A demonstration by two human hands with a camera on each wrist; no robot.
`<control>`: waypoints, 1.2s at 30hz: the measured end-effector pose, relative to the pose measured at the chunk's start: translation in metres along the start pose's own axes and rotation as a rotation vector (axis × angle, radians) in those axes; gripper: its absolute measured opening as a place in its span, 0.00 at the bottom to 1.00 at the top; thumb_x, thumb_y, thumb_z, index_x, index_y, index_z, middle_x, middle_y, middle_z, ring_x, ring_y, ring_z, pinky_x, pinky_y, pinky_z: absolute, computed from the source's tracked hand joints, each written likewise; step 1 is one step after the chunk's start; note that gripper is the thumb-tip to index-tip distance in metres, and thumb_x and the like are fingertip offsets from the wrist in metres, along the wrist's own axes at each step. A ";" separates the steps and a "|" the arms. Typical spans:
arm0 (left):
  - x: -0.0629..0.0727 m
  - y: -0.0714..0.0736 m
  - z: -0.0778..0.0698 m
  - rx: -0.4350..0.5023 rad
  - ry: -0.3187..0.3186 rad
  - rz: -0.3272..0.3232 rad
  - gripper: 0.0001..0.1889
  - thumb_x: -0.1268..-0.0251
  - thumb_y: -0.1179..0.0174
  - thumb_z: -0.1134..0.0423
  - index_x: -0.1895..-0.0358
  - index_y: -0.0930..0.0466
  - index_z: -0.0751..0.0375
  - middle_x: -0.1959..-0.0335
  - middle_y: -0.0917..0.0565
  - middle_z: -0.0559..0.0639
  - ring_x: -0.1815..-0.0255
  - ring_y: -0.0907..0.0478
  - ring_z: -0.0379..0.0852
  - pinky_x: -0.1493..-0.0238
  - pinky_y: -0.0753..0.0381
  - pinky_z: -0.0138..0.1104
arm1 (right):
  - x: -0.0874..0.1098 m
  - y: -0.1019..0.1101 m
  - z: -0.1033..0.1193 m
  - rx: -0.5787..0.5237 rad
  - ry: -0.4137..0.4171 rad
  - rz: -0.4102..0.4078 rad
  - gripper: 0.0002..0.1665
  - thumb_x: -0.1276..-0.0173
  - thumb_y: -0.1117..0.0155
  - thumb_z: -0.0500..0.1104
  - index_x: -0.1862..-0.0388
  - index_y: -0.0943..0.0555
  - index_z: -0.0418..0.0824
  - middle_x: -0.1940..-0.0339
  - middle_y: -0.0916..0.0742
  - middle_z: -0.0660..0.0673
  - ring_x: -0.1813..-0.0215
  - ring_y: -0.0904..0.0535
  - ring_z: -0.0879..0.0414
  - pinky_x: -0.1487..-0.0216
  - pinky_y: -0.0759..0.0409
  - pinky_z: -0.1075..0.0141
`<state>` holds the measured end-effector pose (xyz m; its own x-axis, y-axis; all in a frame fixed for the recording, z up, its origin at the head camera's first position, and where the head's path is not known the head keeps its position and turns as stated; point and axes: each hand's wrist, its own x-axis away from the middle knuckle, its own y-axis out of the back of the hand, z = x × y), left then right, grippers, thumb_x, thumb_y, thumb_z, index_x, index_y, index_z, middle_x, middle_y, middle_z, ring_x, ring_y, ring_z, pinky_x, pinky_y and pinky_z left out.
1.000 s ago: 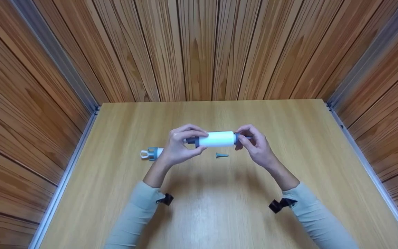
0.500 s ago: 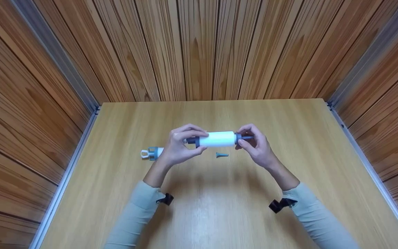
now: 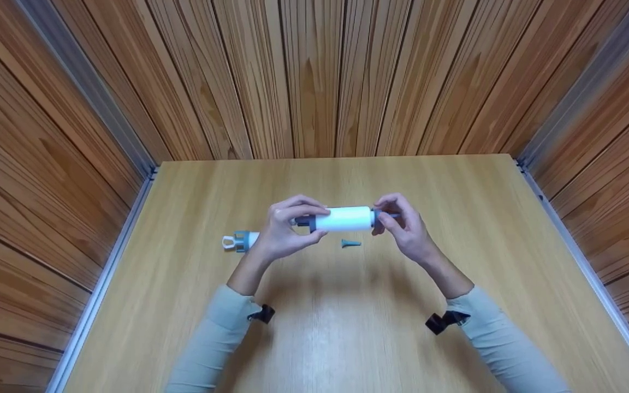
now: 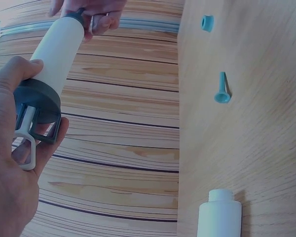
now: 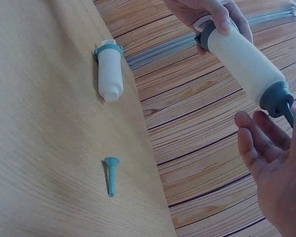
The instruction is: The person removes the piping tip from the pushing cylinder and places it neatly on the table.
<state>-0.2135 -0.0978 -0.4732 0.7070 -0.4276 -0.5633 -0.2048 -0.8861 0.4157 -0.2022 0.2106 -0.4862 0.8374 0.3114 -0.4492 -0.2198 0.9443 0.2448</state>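
A white icing syringe with dark teal ends [image 3: 343, 219] is held level above the table. My left hand [image 3: 287, 229] grips its handle end, thumb and fingers on the barrel; in the left wrist view the white loop handle [image 4: 27, 148] sticks out beside the palm. My right hand [image 3: 410, 234] pinches the collar at the other end. From that dark collar [image 5: 276, 97] a narrow nozzle [image 5: 287, 113] points out past the right fingers. The right thumb is mostly out of the right wrist view.
A second white syringe with a teal collar [image 5: 110, 71] lies on the table [image 3: 314, 338] at left, partly behind the left wrist. A loose teal nozzle [image 3: 351, 243] lies below the held syringe. A small teal ring [image 4: 207, 23] shows in the left wrist view. Wooden walls surround the table.
The right fingers and thumb shift slightly around the collar, covering and uncovering the narrow nozzle. My left hand and the syringe barrel stay almost still.
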 end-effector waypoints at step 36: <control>0.000 0.003 -0.002 0.002 -0.013 -0.005 0.16 0.34 0.20 0.69 0.43 0.06 0.61 0.42 0.09 0.61 0.40 0.08 0.59 0.40 0.04 0.41 | -0.001 0.001 0.002 -0.031 0.024 0.012 0.15 0.19 0.46 0.24 0.38 0.28 0.20 0.50 0.13 0.53 0.60 0.11 0.59 0.56 0.09 0.70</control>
<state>-0.2127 -0.0997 -0.4702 0.6991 -0.4256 -0.5746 -0.2027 -0.8886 0.4115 -0.2017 0.2108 -0.4841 0.8225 0.3252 -0.4666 -0.2456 0.9431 0.2243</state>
